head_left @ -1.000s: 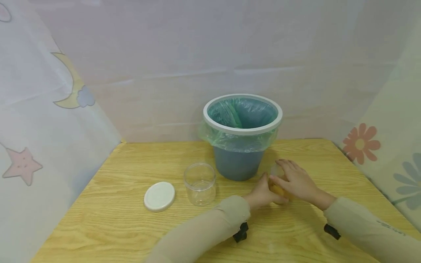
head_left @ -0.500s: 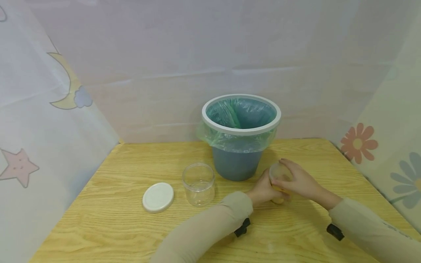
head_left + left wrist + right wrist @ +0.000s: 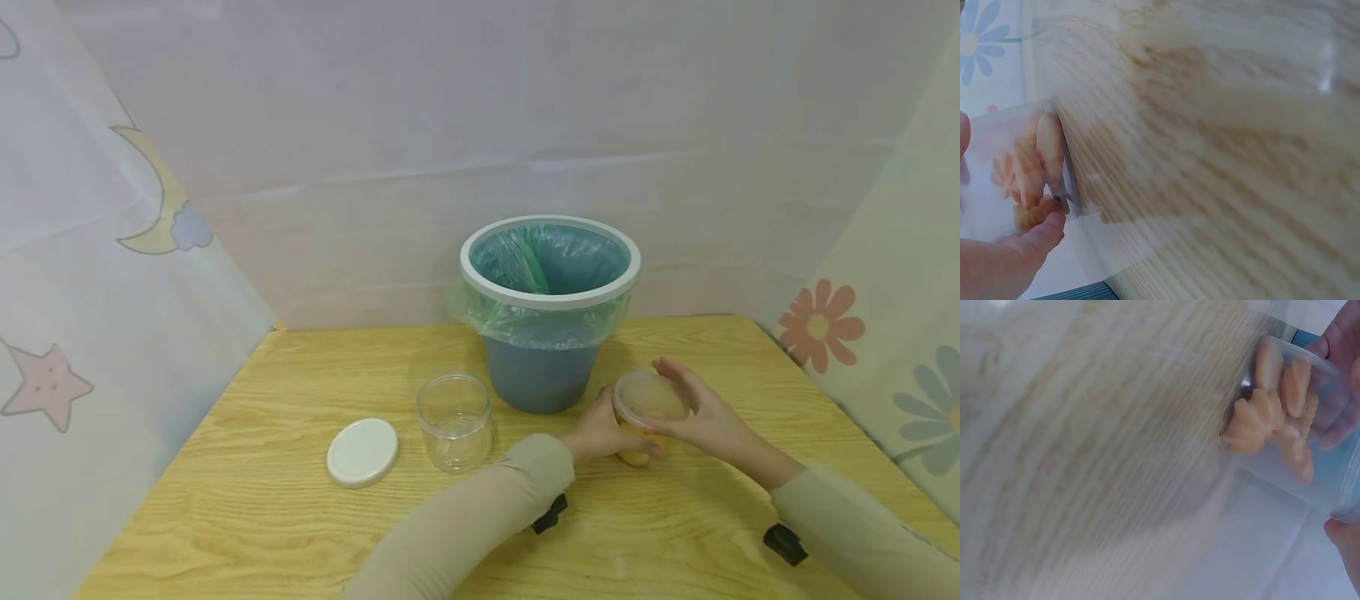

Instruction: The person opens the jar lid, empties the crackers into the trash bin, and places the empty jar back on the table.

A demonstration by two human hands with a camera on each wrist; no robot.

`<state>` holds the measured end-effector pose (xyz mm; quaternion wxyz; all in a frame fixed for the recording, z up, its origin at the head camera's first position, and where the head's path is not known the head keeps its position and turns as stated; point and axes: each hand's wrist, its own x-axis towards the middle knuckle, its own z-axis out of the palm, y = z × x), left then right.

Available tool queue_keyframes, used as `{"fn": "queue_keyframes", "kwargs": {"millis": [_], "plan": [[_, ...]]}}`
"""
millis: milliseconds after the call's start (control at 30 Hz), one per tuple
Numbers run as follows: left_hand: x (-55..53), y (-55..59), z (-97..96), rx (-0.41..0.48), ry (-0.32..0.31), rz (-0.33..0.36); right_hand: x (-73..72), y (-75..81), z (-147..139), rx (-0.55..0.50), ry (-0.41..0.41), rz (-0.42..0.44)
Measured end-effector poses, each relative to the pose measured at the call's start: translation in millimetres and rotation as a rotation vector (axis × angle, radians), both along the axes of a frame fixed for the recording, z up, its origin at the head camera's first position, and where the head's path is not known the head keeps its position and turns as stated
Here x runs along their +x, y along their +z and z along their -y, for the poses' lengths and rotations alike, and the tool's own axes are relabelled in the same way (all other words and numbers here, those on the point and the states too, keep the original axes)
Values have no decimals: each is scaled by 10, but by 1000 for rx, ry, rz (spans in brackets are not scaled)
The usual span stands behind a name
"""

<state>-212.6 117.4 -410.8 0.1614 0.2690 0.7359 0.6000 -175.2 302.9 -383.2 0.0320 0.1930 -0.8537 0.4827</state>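
Both hands on a clear cup of orange pieces

I have a clear plastic cup (image 3: 647,396) between my two hands, toward the right of the wooden table (image 3: 247,517), just in front of the bin (image 3: 543,367) and slightly right of it. My left hand (image 3: 600,429) grips the cup low on its left side, thumb bent across the near face. My right hand (image 3: 708,421) is spread about the upper rim, thumb at the near edge and fingers reaching round the far side, so both have hold of the same cup. I can't tell whether its cloudy round top is covered, or whether its base touches the wood.

Through the wall I see peach-orange pieces (image 3: 1260,419), several of them ridged, heaped toward the base.

To the left of the cup, well apart from my right hand, stands a clear jar (image 3: 455,437), upright with its mouth uncovered. A round white lid (image 3: 363,452) lies flat further left. The bin has a white ring and a green bag (image 3: 551,325) folded over its edge. My sleeves (image 3: 457,533) are pale beige.
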Motion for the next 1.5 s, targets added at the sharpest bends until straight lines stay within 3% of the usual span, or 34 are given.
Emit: {"fn": "queue_keyframes", "kwargs": {"millis": [133,367,500,700,967,1033,1200,1500], "plan": [[-10,20,13,17,-31,-13,42,-27,-32,-23,1,5],[-34,4,30,-12,-9,-21,59,-96,-48,-67,-14,-9],[-63,9,47,40,-67,-36,22,-134,-70,-93,-3,-20],[-98,19,66,113,-162,-38,-93,-197,-173,-91,105,-56],[-110,-15,60,91,-164,-70,-193,-206,-263,-132,279,-73],[-101,-18,59,74,-153,-67,-169,-199,-270,-85,252,-66],[-91,-43,47,32,-109,-69,-24,-190,-232,11,90,-8],[-67,-28,38,13,-96,-78,245,-251,-8,-183,-99,143]]}}
